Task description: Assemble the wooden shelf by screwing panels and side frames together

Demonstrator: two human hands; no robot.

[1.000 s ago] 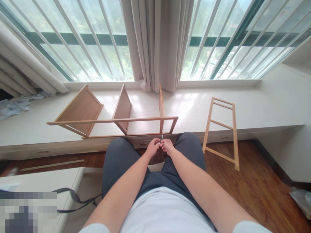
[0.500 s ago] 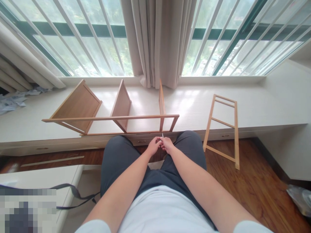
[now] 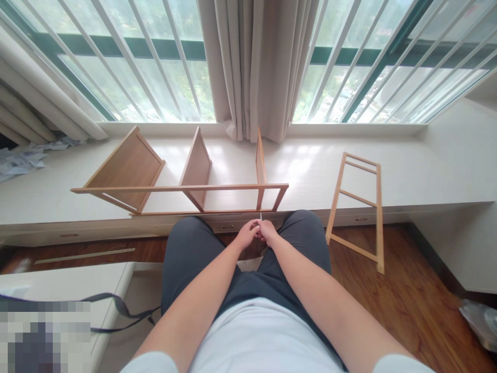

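Note:
My left hand (image 3: 247, 233) and my right hand (image 3: 268, 232) meet between my knees, just in front of the sill's edge. A thin pale rod (image 3: 261, 216) points up from the right hand's closed fingers toward the shelf's lower rail; its kind is too small to tell. The left fingers are bent and pressed together against the right hand, hiding whatever is in them. Right ahead, a wooden shelf unit (image 3: 217, 188) lies on its side on the sill, with three panels standing up between its rails.
A separate wooden ladder-like frame (image 3: 379, 223) leans from the floor onto the white sill (image 3: 306, 171) at right. Curtains (image 3: 248, 72) hang behind. A white table (image 3: 97, 280) with a black strap (image 3: 118, 305) is at lower left. Crumpled paper (image 3: 23, 160) lies far left.
The view has shifted slightly, so the shelf unit and the leaning frame appear a little further right. Both hands stay together in the same place, with the rod still in the right.

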